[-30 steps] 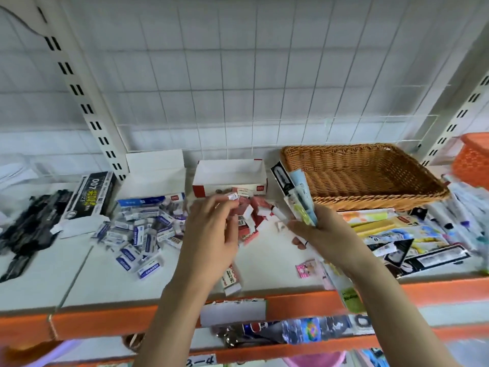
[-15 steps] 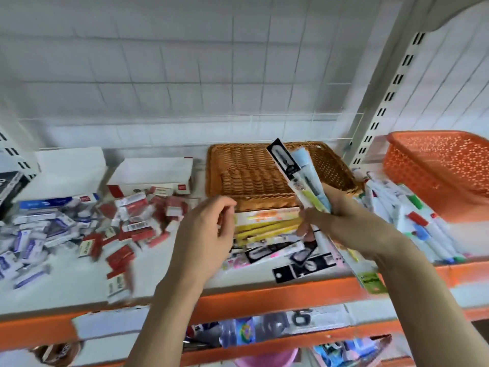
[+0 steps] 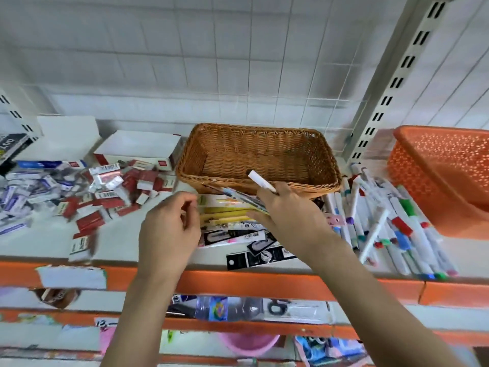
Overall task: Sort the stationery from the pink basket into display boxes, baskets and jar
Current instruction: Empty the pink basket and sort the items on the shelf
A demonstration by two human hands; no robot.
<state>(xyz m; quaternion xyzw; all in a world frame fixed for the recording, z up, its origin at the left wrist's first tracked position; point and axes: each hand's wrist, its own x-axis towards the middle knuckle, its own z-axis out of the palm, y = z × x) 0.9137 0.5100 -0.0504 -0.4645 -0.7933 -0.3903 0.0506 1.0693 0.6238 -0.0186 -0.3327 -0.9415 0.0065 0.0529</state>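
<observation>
Woven wicker basket (image 3: 260,154), perforated orange plastic basket (image 3: 444,176), glossy packets (image 3: 232,229), matt cardboard box (image 3: 137,149).

A white tiled wall (image 3: 238,56) with grey grout lines fills the upper half of the view, evenly and softly lit. At two o'clock a pale metal slotted upright (image 3: 391,83) slants across it; a second slotted upright (image 3: 16,112) shows at nine o'clock. Below runs a white shelf (image 3: 127,234) with an orange front edge (image 3: 238,283), and a lower orange-edged shelf (image 3: 225,325) sits at six o'clock.
</observation>
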